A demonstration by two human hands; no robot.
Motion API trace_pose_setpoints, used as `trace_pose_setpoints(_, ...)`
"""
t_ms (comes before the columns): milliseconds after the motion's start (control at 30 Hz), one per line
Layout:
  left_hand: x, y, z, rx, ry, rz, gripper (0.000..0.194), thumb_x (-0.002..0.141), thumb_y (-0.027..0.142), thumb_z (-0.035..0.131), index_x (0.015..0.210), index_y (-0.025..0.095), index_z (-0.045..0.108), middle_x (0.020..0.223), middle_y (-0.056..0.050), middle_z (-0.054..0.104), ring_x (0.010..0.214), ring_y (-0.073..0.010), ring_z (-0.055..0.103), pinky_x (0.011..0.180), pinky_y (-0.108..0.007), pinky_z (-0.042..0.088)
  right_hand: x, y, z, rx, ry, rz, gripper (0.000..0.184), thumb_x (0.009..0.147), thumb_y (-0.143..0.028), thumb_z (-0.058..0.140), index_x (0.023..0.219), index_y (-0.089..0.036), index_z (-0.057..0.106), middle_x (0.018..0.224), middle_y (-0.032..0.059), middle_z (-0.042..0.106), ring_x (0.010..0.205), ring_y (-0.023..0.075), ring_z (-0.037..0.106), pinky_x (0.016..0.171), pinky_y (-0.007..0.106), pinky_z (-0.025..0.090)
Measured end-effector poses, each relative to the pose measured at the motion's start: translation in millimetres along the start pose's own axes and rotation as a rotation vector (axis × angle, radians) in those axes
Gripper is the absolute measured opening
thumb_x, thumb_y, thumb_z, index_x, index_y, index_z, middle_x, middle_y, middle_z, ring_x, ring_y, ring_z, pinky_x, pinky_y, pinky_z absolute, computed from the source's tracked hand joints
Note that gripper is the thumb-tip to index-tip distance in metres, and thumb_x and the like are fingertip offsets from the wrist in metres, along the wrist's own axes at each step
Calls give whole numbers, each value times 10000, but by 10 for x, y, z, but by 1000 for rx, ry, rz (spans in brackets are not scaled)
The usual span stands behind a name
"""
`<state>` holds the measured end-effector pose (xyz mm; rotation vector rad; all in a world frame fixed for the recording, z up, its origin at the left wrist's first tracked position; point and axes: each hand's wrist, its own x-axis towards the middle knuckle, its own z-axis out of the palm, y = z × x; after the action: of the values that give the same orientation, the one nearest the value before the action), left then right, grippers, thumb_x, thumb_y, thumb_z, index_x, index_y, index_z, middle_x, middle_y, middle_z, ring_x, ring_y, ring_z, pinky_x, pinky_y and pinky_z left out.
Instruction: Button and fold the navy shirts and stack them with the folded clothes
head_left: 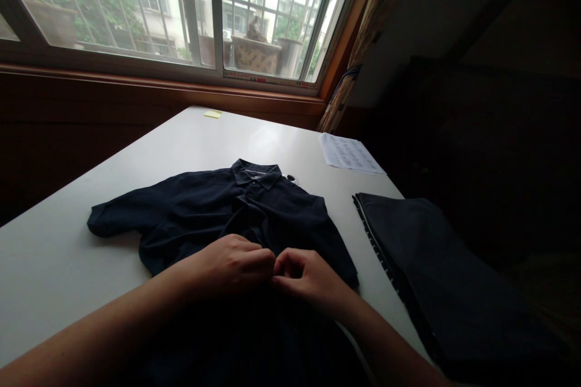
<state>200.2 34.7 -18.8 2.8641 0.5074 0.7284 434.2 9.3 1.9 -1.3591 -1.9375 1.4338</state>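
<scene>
A dark navy short-sleeved shirt (190, 205) lies spread on the white table, its collar (257, 174) toward the window. My left hand (240, 263) is closed over the shirt's front, fingers curled and pressed on the fabric along the middle. Right beside it, my right hand (302, 272) pinches at the same spot, thumb and forefinger meeting in a ring. The two hands touch or nearly touch. Whatever small part of the shirt front sits between the fingertips is hidden. The lower part of the shirt falls into deep shadow near me.
The white table (82, 217) stands under a barred window (158, 6). Folded dark cloth (436, 266) lies along its right edge. Printed paper sheets (351, 154) rest at the far right corner, a yellow sticky note (212, 114) at the far left. A small round object (292, 179) sits beside the collar.
</scene>
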Motion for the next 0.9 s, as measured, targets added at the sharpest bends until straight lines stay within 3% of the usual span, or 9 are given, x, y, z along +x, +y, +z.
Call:
trace_pose_setpoints(133,-13,-12,21,155,1,84,143,1008,191,475,912,174,580,862,-17,641,651,-118,577,585,-279,431,-19,-31,21,-118,65,-96,162,766,-298,780,811,-176,683,672,-38,572,607,109,502,546,227,360)
trace_pose_setpoints(333,9,2,4,182,62,61,156,989,194,479,859,176,564,898,-21,657,661,-121,601,580,-275,452,-30,-23,104,-236,213,-241,77,807,-238,722,830,-191,666,693,-28,586,619,124,533,581,245,396)
trace_pose_setpoints(567,9,-9,20,183,154,19,106,972,188,478,908,181,562,922,-23,685,624,-119,606,566,-277,459,-30,10,169,-314,356,-388,25,837,-191,676,841,-201,654,711,-18,589,626,132,544,611,257,417)
trace_pose_setpoints(900,6,-28,18,148,218,-10,66,978,216,529,1012,200,582,937,-14,691,629,-121,607,572,-274,448,-46,26,185,-423,444,-546,77,882,-150,612,877,-202,668,698,-4,586,618,136,553,615,257,430)
